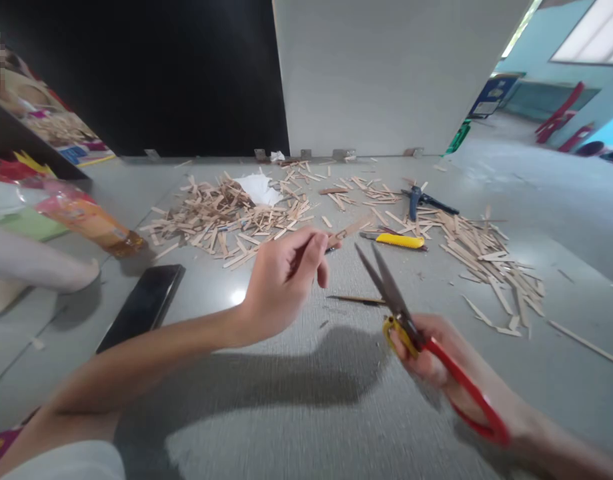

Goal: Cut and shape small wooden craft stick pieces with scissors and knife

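Observation:
My left hand (286, 280) is closed in a pinch on a flat wooden strip (355, 229), whose free end points right and away from me. A small dark tip also shows at these fingers; what it is I cannot tell. My right hand (441, 360) grips scissors (399, 307) with red and yellow handles. Their blades stand slightly apart, pointing up and left, clear of the strip. Between the hands a thin pointed stick (359, 300) lies on the grey surface. Just beyond are a yellow utility knife (400, 241) and a dark blue-handled tool (415, 202).
A big pile of wooden strips (211, 213) with white paper (260, 189) lies back left; another pile (496, 260) is at right. A black phone (143, 303) and an orange packet (89, 217) lie left, near another person's limb (41, 257). An upright panel (376, 73) stands behind.

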`<state>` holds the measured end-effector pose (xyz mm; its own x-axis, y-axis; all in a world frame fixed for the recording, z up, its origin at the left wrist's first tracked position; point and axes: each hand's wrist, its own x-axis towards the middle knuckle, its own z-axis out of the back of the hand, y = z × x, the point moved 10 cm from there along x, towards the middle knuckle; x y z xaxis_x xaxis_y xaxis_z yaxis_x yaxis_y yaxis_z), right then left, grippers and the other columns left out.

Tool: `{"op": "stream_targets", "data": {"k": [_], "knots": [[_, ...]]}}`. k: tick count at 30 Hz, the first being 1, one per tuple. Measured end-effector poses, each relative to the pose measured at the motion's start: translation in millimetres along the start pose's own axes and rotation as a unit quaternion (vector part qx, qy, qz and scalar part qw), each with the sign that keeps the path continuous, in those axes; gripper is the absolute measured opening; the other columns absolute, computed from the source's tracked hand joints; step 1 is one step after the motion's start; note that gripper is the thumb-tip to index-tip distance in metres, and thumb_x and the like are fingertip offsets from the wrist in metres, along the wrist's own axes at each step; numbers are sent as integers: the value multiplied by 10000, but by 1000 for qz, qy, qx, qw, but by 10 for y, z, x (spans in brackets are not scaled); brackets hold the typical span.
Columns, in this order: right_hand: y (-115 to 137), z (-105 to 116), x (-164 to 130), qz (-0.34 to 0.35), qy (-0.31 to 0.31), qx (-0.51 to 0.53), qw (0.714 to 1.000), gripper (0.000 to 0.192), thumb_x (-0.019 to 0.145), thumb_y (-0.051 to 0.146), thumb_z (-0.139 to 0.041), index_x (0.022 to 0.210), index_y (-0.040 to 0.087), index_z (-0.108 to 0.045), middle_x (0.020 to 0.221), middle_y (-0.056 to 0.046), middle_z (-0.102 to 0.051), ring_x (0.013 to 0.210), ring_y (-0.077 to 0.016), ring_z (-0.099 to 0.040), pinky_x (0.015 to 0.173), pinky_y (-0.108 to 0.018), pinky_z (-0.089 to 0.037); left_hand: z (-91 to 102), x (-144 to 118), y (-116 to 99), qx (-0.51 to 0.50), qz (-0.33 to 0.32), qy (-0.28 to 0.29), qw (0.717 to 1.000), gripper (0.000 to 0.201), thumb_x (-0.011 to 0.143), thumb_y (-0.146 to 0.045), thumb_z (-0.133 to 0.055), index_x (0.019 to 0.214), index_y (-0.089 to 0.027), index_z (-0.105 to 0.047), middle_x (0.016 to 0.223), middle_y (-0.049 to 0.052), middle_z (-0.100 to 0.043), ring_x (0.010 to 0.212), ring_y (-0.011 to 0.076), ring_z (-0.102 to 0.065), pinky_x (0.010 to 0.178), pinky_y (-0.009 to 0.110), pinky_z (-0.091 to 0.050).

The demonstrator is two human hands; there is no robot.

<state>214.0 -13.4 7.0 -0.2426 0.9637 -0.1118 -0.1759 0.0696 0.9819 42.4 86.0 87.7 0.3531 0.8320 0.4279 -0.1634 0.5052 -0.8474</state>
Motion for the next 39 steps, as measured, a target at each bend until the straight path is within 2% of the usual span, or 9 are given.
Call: {"op": "stream_targets", "data": {"k": [3, 5, 9, 15, 20, 24, 30, 34, 39], "knots": [[-175, -137, -100, -5, 10, 6, 1000, 751, 822, 982, -592, 744, 242, -488, 649, 62, -386, 548, -109, -276, 473, -252, -243, -23, -78, 21, -3, 8, 8, 1000, 293, 1111, -310, -494, 942, -190, -702, 558, -51, -628, 396, 84, -421, 399, 222, -308], [-250, -165, -143, -8, 7, -4, 1000, 731, 856, 966, -562, 752, 247, -480, 660, 56, -385, 559, -119, -308, 488, -259, -263, -78, -136, 57, 4, 22, 40, 999, 314, 1113, -320, -489, 935, -189, -712, 550, -53, -624, 397, 82, -400, 405, 218, -314], [-271, -157, -174, 5, 4, -35, 999, 722, 875, 944, -565, 723, 246, -466, 642, 58, -357, 572, -126, -308, 507, -266, -260, -129, -222, 49, 23, 27, 75, 997, 341, 1112, -321, -487, 892, -192, -713, 542, -53, -627, 414, 78, -421, 429, 200, -340], [-371, -100, -240, -5, -6, -61, 998, 689, 913, 921, -528, 743, 257, -471, 651, 54, -359, 570, -136, -327, 522, -276, -306, -190, -282, 10, 22, 33, 91, 995, 317, 1099, -305, -490, 993, -190, -765, 533, -60, -632, 417, 87, -477, 432, 193, -375], [-386, -93, -258, 4, -15, -86, 996, 660, 960, 879, -510, 750, 253, -492, 654, 38, -379, 599, -155, -346, 545, -281, -327, -210, -289, 28, 30, 33, 87, 995, 322, 1096, -301, -496, 997, -186, -779, 525, -59, -630, 425, 89, -515, 454, 183, -420], [-423, -119, -247, -5, 6, -98, 995, 653, 982, 844, -512, 724, 249, -445, 656, 53, -342, 583, -135, -305, 531, -277, -276, -201, -284, 10, 43, 17, 84, 995, 319, 1097, -276, -496, 994, -177, -781, 524, -59, -627, 420, 80, -518, 447, 170, -412], [-572, -146, -272, -47, 35, -54, 997, 647, 955, 838, -567, 717, 260, -402, 622, 82, -282, 511, -98, -220, 433, -262, -176, -192, -282, -24, 73, -6, 81, 994, 296, 1090, -263, -511, 1025, -187, -790, 529, -58, -626, 418, 83, -514, 434, 177, -393], [-560, -194, -269, -49, 44, -25, 997, 642, 937, 824, -618, 706, 262, -411, 555, 94, -286, 465, -86, -227, 391, -247, -177, -207, -291, -28, 79, -15, 82, 993, 299, 1094, -267, -513, 1033, -180, -792, 530, -61, -627, 422, 80, -524, 450, 166, -412], [-640, -151, -318, -87, 13, -21, 996, 636, 928, 846, -613, 736, 257, -470, 540, 95, -315, 431, -80, -239, 383, -247, -221, -220, -304, -27, 76, -23, 80, 994, 298, 1085, -239, -515, 1050, -150, -797, 528, -60, -626, 422, 78, -528, 452, 156, -422]]}}
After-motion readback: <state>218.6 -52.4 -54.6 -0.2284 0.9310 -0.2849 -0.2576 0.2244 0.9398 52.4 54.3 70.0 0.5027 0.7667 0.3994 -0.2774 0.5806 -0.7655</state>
